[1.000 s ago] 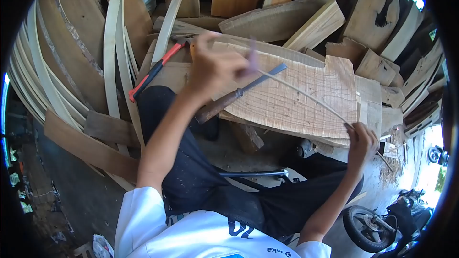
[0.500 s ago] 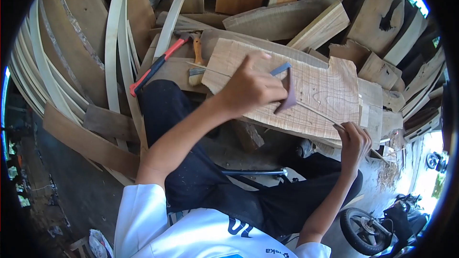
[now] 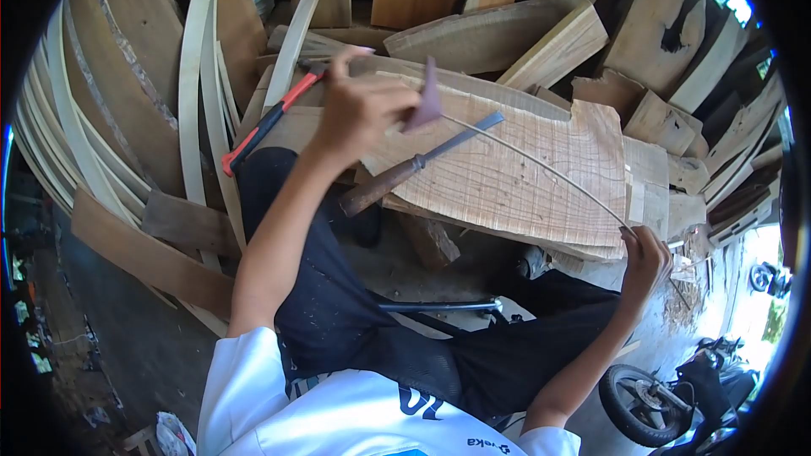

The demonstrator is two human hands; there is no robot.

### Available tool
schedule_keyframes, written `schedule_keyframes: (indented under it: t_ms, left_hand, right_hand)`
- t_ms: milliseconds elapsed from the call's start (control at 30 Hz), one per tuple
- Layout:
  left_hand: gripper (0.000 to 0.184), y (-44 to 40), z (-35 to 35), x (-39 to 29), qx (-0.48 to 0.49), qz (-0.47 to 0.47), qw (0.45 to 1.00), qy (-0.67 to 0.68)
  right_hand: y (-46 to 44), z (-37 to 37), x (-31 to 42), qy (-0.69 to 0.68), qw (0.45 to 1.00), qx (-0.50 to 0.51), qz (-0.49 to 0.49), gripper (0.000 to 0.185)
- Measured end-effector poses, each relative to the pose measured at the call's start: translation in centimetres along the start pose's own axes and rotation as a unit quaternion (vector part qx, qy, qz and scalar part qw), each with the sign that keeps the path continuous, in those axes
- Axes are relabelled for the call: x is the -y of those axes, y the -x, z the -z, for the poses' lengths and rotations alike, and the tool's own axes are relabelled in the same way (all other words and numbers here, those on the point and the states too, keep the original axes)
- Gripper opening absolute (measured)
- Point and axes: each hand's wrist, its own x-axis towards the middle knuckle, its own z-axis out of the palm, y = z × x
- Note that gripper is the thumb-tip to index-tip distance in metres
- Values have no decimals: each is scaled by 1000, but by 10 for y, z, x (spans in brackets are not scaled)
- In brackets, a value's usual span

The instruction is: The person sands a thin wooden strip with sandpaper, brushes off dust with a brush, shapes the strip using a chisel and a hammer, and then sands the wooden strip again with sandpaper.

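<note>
With the left hand pinching sandpaper and the right hand gripping the thin wooden rod, light, even pressure seemed best.

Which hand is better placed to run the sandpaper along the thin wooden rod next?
Probably the left hand: it holds the folded sandpaper at the thin wooden rod. The right hand pinches the rod farther along, so it seems better suited to steadying it.
</note>
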Motion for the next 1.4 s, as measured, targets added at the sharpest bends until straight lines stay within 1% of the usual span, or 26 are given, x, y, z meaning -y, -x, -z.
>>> schedule_keyframes:
  t_ms: [33,100,133,167,200,267,300,367,433,500,533,600,633,700,733,800,833,900,967,1000,1067,1167,1200,1300,1367,1400]
  left_hand:
    - [10,1,4,2,3,17,1000,-2]
    - [12,-2,-10,-23,9,12,1000,10]
    - [12,-3,-23,-43,-2,-28,999,46]
    - [11,-4,-33,-64,19,-57,997,46]
    - [11,-4,-39,-77,41,-86,994,48]
    - [7,-3,-37,-68,39,-54,994,83]
    - [6,-3,-28,-54,35,-44,994,95]
    - [5,2,-12,-17,40,-8,999,32]
    - [10,-1,-5,-14,41,10,999,-12]
    - [13,-3,-21,-46,43,-25,997,63]
    - [15,-4,-29,-66,43,-63,991,110]
    - [12,-3,-38,-78,82,-100,989,72]
    - [10,-4,-35,-69,63,-74,988,124]
    - [7,-1,-20,-45,101,-44,990,87]
    - [6,0,-12,-31,116,-28,992,49]
    - [6,1,-2,-11,86,10,996,23]
    - [7,-2,-7,-19,68,3,998,17]
    - [10,-7,-23,-58,83,-41,990,102]
    - [14,0,-42,-88,106,-110,985,81]
    - [16,-3,-40,-83,105,-103,985,90]
    - [12,0,-29,-55,110,-34,986,120]
    - [3,5,-10,-6,122,32,991,41]
    - [4,4,-14,-12,92,27,995,21]
    - [10,-3,-38,-68,107,-53,981,153]
    - [10,-7,-36,-86,171,-68,975,126]
    - [7,-7,-34,-78,148,-30,970,189]
  right_hand:
    - [1,1,2,2,1000,-1,9,16]
    - [0,-6,18,1,999,4,43,16]
    - [-2,-12,37,-7,998,21,60,17]
    - [-4,-17,58,-16,994,7,104,18]
    - [-5,-24,68,-23,994,20,108,18]
    - [-5,-28,64,-25,993,27,109,18]
    - [-7,-27,54,-22,994,7,104,22]
    - [-8,-18,37,2,996,-6,85,29]
    - [-8,-21,41,-5,995,-4,95,30]
    - [-6,-32,61,-26,991,-14,130,33]
    - [-5,-38,74,-39,989,3,144,34]
    - [-2,-45,82,-50,987,33,152,34]
    - [2,-47,82,-58,986,25,157,35]
    - [2,-47,77,-55,983,-21,175,33]
    - [3,-45,64,-29,989,-7,148,32]
    - [5,-45,57,-6,993,9,117,31]
    - [4,-47,63,-14,993,-3,117,32]
    - [1,-58,84,-33,988,-21,146,33]
    - [3,-70,98,-47,983,-14,176,33]
    - [3,-68,95,-58,984,-11,167,34]
    - [1,-60,81,-44,987,-30,151,34]
    - [0,-48,57,10,992,-22,122,33]
    - [1,-48,66,11,992,-28,123,33]
    - [3,-66,98,-19,984,-25,175,29]
    - [4,-72,100,-36,981,-6,189,26]
    - [5,-70,98,-31,984,-16,175,30]
